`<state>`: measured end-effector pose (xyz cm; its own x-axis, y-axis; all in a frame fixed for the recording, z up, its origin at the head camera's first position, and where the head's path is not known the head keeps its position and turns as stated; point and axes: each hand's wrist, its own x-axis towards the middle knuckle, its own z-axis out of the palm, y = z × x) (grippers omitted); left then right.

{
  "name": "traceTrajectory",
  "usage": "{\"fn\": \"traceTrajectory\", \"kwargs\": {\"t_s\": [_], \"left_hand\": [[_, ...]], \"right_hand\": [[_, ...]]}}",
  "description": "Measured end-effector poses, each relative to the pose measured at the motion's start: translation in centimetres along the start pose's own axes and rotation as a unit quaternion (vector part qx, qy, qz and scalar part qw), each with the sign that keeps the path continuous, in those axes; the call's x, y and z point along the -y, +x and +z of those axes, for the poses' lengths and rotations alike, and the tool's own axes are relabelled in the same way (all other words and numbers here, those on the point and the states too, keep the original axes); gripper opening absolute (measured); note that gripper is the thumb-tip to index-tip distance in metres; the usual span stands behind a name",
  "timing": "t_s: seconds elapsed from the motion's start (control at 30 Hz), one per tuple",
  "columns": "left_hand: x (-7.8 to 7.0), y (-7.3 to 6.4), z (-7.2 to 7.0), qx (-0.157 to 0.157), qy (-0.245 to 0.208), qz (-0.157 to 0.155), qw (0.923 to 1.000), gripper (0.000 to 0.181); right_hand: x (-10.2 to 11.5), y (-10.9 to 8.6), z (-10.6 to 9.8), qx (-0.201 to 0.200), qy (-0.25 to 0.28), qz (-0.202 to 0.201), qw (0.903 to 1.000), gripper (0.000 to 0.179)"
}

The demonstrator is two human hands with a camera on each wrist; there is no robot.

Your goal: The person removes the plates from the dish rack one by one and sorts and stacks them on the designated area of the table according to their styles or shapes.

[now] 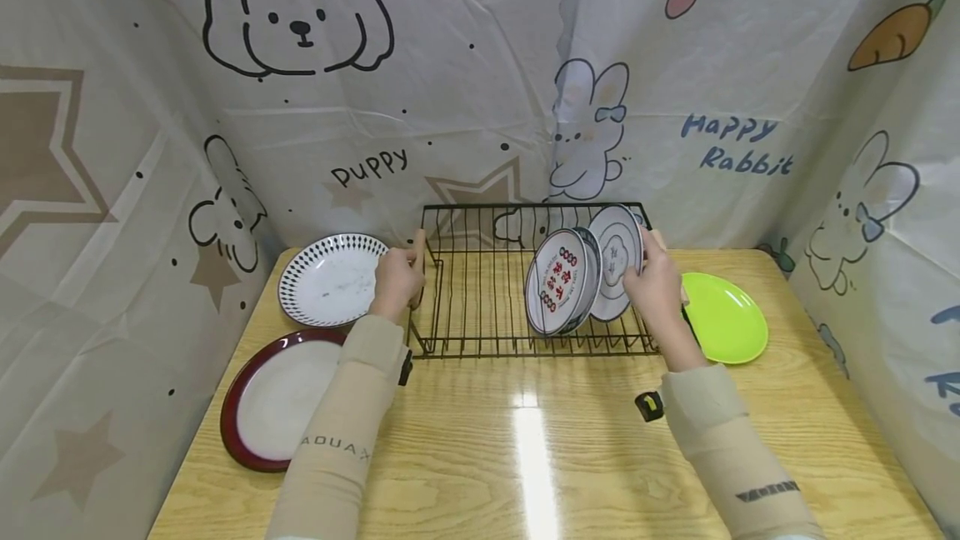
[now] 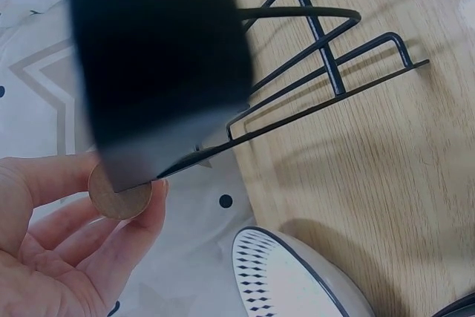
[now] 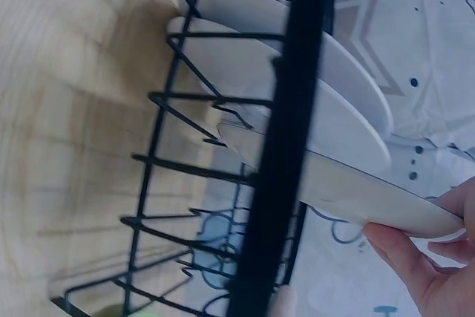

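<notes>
A black wire dish rack (image 1: pixel 480 298) with wooden handles stands toward the back of the table. My left hand (image 1: pixel 397 280) grips its left wooden handle (image 1: pixel 420 242), whose round end shows between thumb and fingers in the left wrist view. At the rack's right end, my right hand (image 1: pixel 656 290) pinches the rim of a white plate (image 1: pixel 613 252) with grey markings. This plate leans in the wire slots, its lower edge between the wires in the right wrist view. Left of it lean a dish with red characters (image 1: pixel 557 282) and another dish (image 1: pixel 592 273) mostly hidden behind that one.
Left of the rack lies a deep white plate (image 1: pixel 337 277) with a diamond-patterned rim. A white plate with a dark red rim (image 1: pixel 251 448) is nearer, partly under the left sleeve. A lime green plate (image 1: pixel 727 319) lies at right. Printed cloth (image 1: pixel 465 48) surrounds the table.
</notes>
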<state>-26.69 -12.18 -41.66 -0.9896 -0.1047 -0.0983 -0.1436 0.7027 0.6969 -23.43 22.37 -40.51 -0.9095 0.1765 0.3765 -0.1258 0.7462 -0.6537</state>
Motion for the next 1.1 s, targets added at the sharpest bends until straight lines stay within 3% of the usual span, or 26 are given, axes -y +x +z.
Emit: {"fn": "traceTrajectory", "kwargs": {"t_s": [0.13, 0.43, 0.67, 0.87, 1.1], "left_hand": [[-0.1, 0.0, 0.0, 0.003, -0.004, -0.009, 1.0, 0.043], [0.0, 0.0, -0.1, 0.002, 0.004, 0.006, 1.0, 0.032], [0.0, -0.1, -0.1, -0.005, 0.008, 0.011, 0.9999, 0.024], [0.0, -0.2, -0.2, -0.003, 0.005, 0.0, 1.0, 0.042], [0.1, -0.2, -0.1, -0.001, -0.003, -0.004, 1.0, 0.042]], "right_hand": [[0.3, 0.0, -1.4, -0.027, 0.005, -0.003, 0.9996, 0.062], [0.6, -0.2, -5.5, -0.062, 0.032, 0.016, 0.9974, 0.063], [-0.1, -0.7, -9.5, -0.035, 0.09, 0.062, 0.9934, 0.066], [-1.4, -1.7, -12.7, -0.025, 0.058, 0.09, 0.994, 0.062], [-3.9, -3.1, -15.9, -0.004, 0.072, 0.148, 0.9863, 0.063]]}}
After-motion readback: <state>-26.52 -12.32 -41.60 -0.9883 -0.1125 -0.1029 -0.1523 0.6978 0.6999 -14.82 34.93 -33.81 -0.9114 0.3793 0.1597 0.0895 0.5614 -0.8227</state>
